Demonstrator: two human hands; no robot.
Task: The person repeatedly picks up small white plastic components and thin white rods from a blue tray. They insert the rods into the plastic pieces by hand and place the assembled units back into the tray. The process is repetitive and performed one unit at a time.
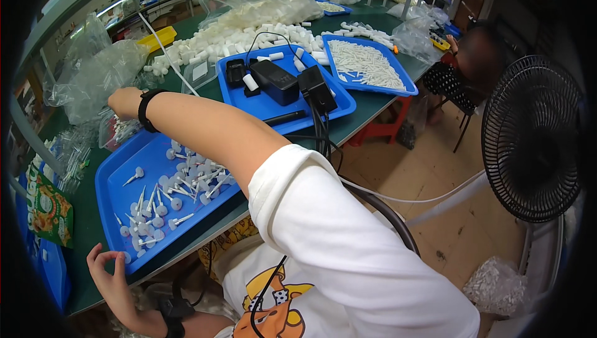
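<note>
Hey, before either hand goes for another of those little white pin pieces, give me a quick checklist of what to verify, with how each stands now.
1. Blue plastic tray fully on the green table: not ok, its corner overhangs the edge.
2. Small white pin-shaped parts inside the tray: ok.
3. Left hand at the tray's near corner, pinching one part: ok.
4. Right hand free: cannot tell, it reaches into a clear plastic bag.
5. Black cables clear of the parts: ok.

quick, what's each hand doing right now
left hand: thumb and forefinger pinched on a small white part at the blue tray edge
right hand: reaching into a clear bag, grip hidden
</note>
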